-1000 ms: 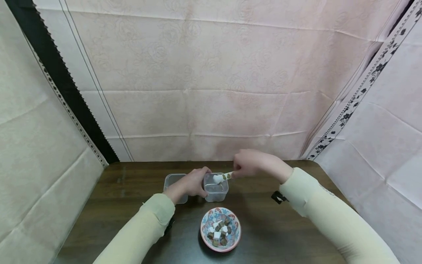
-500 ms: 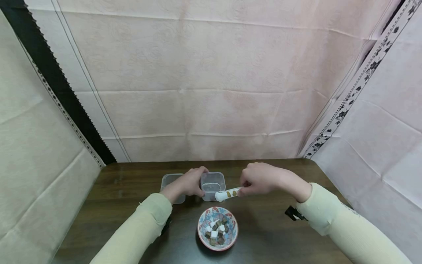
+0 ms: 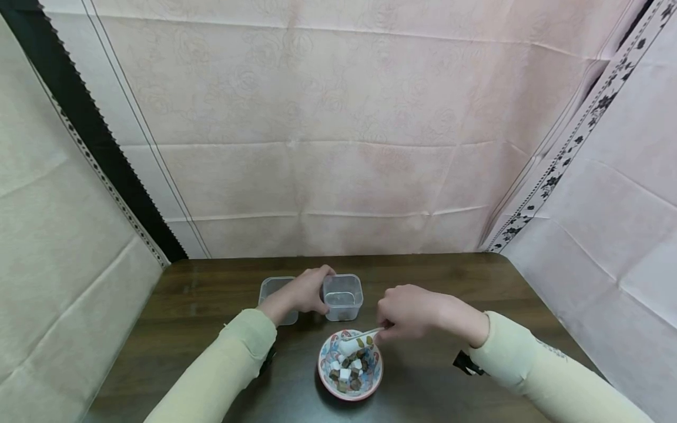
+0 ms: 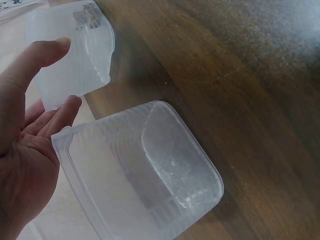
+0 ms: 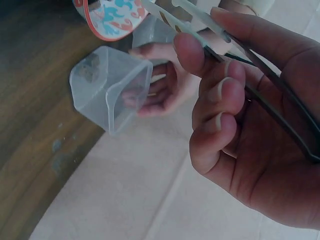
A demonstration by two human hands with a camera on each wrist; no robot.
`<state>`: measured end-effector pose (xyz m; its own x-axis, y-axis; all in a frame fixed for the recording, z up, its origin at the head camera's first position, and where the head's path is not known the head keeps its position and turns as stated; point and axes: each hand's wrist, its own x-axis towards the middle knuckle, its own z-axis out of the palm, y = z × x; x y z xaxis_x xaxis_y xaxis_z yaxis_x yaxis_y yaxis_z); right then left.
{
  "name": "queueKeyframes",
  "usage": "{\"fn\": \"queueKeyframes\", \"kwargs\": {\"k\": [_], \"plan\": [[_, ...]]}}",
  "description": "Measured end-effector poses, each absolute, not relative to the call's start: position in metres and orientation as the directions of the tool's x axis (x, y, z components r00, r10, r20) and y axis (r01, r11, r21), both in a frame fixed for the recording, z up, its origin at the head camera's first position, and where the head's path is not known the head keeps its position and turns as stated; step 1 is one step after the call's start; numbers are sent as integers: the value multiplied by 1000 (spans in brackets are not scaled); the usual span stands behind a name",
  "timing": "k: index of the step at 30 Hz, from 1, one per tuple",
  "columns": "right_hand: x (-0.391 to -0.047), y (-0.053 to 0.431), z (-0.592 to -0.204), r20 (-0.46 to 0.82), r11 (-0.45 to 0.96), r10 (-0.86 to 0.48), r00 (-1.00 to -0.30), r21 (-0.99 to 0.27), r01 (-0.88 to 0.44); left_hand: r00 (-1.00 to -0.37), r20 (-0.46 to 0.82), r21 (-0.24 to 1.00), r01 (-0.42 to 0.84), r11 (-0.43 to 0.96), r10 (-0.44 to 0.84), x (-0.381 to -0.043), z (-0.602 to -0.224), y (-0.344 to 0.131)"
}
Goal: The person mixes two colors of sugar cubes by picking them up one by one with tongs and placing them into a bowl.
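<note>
My left hand (image 3: 304, 292) holds the right-hand clear plastic container (image 3: 342, 296) at its left side, thumb in front and fingers behind. A second clear plastic container (image 3: 272, 286) stands under and left of that forearm; it fills the foreground of the left wrist view. My right hand (image 3: 409, 311) grips a pair of tongs (image 5: 277, 82) with dark metal arms and white patterned tips. Those tips lie over the far side of a patterned bowl (image 3: 351, 398) with a pink rim. Several white and brown cubes (image 3: 344, 375) sit in the bowl. I cannot tell whether the tips hold a cube.
A dark wooden table (image 3: 449, 376) carries everything. Pale cloth (image 3: 296, 194) hangs along the table's back edge, with more pale cloth at both sides. A black strip (image 3: 106, 141) runs down the left cloth.
The right hand has brought the tongs from over the right-hand container, toward me, to above the bowl. The left hand keeps its place at the container.
</note>
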<state>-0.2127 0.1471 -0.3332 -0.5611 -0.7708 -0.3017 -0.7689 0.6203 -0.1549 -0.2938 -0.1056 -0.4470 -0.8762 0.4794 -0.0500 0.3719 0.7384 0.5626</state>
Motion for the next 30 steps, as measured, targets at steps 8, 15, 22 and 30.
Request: {"fn": "queueKeyframes", "kwargs": {"k": [8, 15, 22, 30], "plan": [[-211, 137, -338, -326, 619, -765, -556, -133, -774, -877, -57, 560, 368, 742, 478, -295, -446, -106], [-214, 135, -333, -359, 677, -709, -607, -105, -728, -873, -55, 568, 372, 734, 485, -295, -447, -106], [-220, 136, -318, -337, 710, -681, -650, -86, -699, -874, -43, 554, 383, 739, 484, -293, -447, -106], [-233, 137, -304, -290, 726, -670, -684, -60, -685, -880, -54, 550, 368, 750, 471, -293, -448, -106]]}}
